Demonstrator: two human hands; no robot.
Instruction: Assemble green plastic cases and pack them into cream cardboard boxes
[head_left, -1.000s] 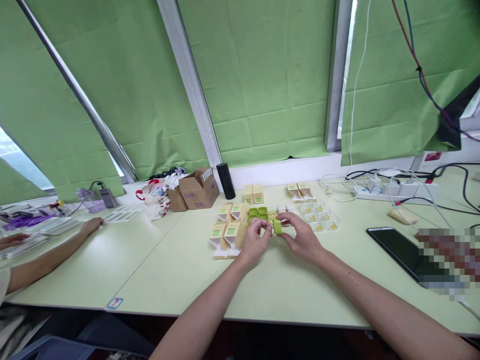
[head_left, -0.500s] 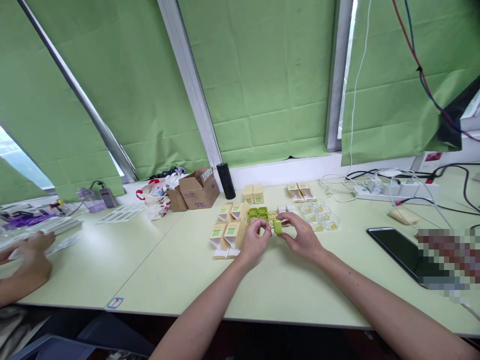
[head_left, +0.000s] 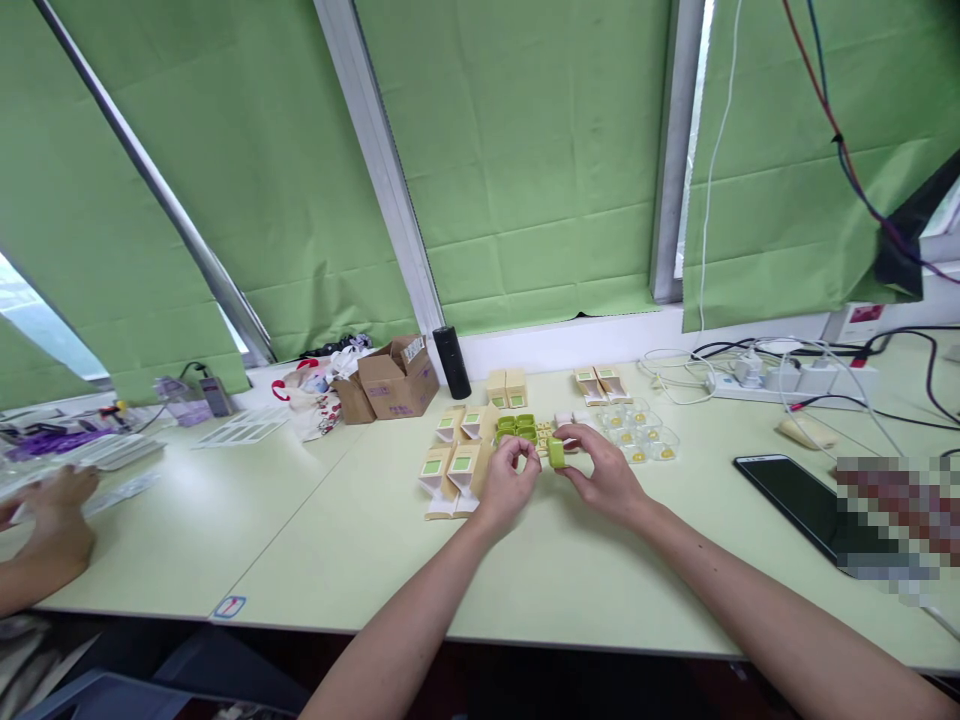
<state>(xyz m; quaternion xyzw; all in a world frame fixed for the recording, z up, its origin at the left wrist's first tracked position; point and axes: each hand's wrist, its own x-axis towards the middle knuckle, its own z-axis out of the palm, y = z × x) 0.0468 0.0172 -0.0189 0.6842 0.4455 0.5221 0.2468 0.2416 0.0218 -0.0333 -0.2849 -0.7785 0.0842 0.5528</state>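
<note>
Between thumb and fingers, my right hand [head_left: 606, 478] grips a small green box-shaped piece [head_left: 556, 453] above the table. My left hand [head_left: 511, 475] is closed in a pinch just left of it; whatever its fingertips hold is too small to make out. Behind my hands lie several more green pieces [head_left: 516, 428] and a group of small yellowish pieces [head_left: 543, 437]. Open cardboard boxes with green windows [head_left: 450, 470] stand to the left of my left hand. Beyond my right hand is a clear plastic tray [head_left: 640, 430] with yellow bits in its cups.
Closed small boxes [head_left: 507, 388] and open boxes [head_left: 602, 385] stand farther back. A black cylinder [head_left: 451, 362] and a brown carton [head_left: 398, 377] are at the back left. A phone [head_left: 795, 505] and a power strip [head_left: 795, 385] are at right. Another person's hand [head_left: 64, 495] works at far left.
My left hand has shifted very slightly left, away from the green piece. My right hand stays almost still. The other person's hand has moved a little left.
</note>
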